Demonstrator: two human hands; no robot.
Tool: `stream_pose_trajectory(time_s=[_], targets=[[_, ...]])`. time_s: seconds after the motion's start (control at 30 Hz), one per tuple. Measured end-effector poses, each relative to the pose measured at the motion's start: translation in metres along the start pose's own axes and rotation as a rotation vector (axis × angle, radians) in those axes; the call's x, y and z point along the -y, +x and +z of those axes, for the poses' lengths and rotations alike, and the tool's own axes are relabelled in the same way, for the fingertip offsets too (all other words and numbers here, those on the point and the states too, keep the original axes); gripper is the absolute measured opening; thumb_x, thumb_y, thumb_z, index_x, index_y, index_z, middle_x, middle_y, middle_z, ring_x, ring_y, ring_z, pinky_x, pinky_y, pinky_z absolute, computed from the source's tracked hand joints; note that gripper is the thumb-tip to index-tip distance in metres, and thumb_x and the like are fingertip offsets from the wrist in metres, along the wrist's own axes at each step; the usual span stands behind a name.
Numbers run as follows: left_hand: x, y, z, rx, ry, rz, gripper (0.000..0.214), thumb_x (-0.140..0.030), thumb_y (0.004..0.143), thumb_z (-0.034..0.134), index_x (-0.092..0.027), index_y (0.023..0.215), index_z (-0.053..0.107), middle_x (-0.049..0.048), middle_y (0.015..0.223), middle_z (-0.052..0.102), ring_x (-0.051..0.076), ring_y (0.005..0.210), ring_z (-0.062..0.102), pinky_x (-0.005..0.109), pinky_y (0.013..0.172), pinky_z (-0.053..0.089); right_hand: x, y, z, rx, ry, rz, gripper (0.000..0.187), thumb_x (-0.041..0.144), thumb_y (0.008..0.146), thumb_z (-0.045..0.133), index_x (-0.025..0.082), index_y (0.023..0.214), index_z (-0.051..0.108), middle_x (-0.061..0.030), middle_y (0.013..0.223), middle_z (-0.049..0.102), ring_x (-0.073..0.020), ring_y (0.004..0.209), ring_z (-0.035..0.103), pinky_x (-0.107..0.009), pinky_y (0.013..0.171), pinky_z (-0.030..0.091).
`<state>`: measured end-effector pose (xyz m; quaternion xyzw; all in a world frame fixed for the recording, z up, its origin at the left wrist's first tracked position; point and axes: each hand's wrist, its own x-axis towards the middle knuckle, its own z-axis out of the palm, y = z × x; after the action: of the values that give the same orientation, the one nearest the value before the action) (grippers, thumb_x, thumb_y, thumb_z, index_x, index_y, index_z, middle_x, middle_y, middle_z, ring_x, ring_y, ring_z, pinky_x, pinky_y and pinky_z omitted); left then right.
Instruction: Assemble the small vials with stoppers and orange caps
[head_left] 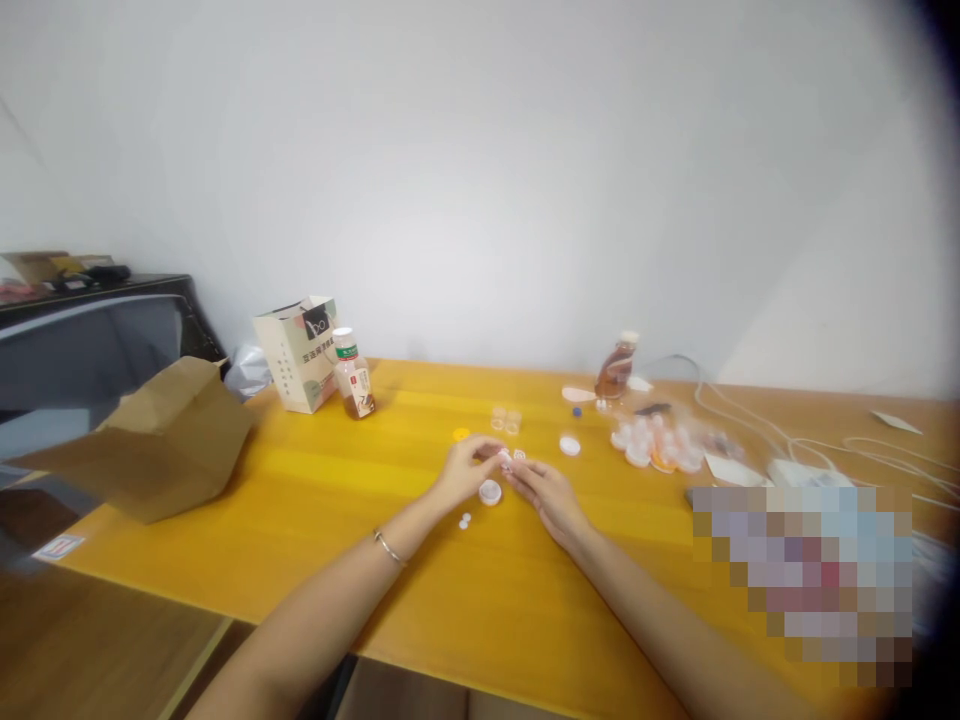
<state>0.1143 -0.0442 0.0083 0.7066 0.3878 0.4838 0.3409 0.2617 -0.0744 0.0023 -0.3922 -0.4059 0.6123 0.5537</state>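
My left hand (466, 468) and my right hand (546, 494) meet over the middle of a yellow wooden table (360, 540). Both sets of fingers are pinched together on small whitish pieces (512, 458) between them; I cannot make out what the pieces are. A small round white cup (490, 491) sits on the table just below my fingertips. Two tiny white bits (464, 521) lie beside my left wrist, which wears a thin bracelet.
A brown paper bag (161, 435) lies at the left end. Behind it stand a printed paper bag (298, 352) and a drink bottle (352, 374). A brown-liquid bottle (616, 368), a white lid (570, 445), a cluster of small cups (660, 445) and white cables (825, 450) lie to the right.
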Motion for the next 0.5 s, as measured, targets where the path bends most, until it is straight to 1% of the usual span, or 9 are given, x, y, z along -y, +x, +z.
stream_pose_trajectory(time_s=[0.13,0.23,0.37,0.43,0.5], targets=[[0.004,0.0,0.002,0.025,-0.082,-0.065,0.021,-0.026,0.073,0.057,-0.013,0.088,0.062,0.0069,0.084,0.066,0.015,0.077,0.06,0.027,0.073,0.047,-0.001,0.0,0.001,-0.011,0.011,-0.007,0.018,0.028,0.058,0.071,0.017,0.072,0.067,-0.0028,0.079,0.068,-0.0151,0.082,0.062,-0.027,0.083,0.048],[0.006,0.0,0.004,0.016,-0.072,-0.076,0.018,-0.025,0.072,0.057,-0.012,0.084,0.062,0.0059,0.08,0.066,0.014,0.073,0.06,0.026,0.071,0.047,-0.002,0.001,0.001,-0.015,0.004,-0.008,0.019,0.028,0.056,0.072,0.018,0.07,0.066,-0.0022,0.076,0.068,-0.0143,0.077,0.062,-0.027,0.081,0.047],[-0.001,0.0,0.003,-0.017,0.052,-0.038,0.014,-0.022,0.071,0.056,-0.013,0.081,0.061,0.0046,0.077,0.065,0.013,0.071,0.06,0.025,0.07,0.046,-0.001,0.002,0.001,-0.018,-0.053,-0.037,0.02,0.031,0.056,0.072,0.018,0.07,0.066,-0.0013,0.073,0.067,-0.0141,0.073,0.061,-0.028,0.078,0.046],[-0.007,0.0,-0.002,0.014,0.105,0.002,0.013,-0.021,0.072,0.054,-0.013,0.08,0.061,0.0044,0.077,0.065,0.013,0.071,0.059,0.025,0.069,0.046,0.0,0.001,0.002,-0.006,-0.135,-0.075,0.021,0.034,0.057,0.07,0.018,0.071,0.065,-0.0011,0.074,0.066,-0.0142,0.073,0.06,-0.029,0.076,0.046],[-0.014,-0.001,-0.012,0.063,0.163,0.048,0.013,-0.021,0.073,0.053,-0.013,0.079,0.061,0.0042,0.076,0.064,0.013,0.071,0.058,0.024,0.068,0.045,-0.001,0.0,0.003,-0.01,-0.261,-0.144,0.025,0.035,0.056,0.07,0.019,0.074,0.063,-0.0009,0.076,0.064,-0.0142,0.072,0.058,-0.028,0.073,0.045]])
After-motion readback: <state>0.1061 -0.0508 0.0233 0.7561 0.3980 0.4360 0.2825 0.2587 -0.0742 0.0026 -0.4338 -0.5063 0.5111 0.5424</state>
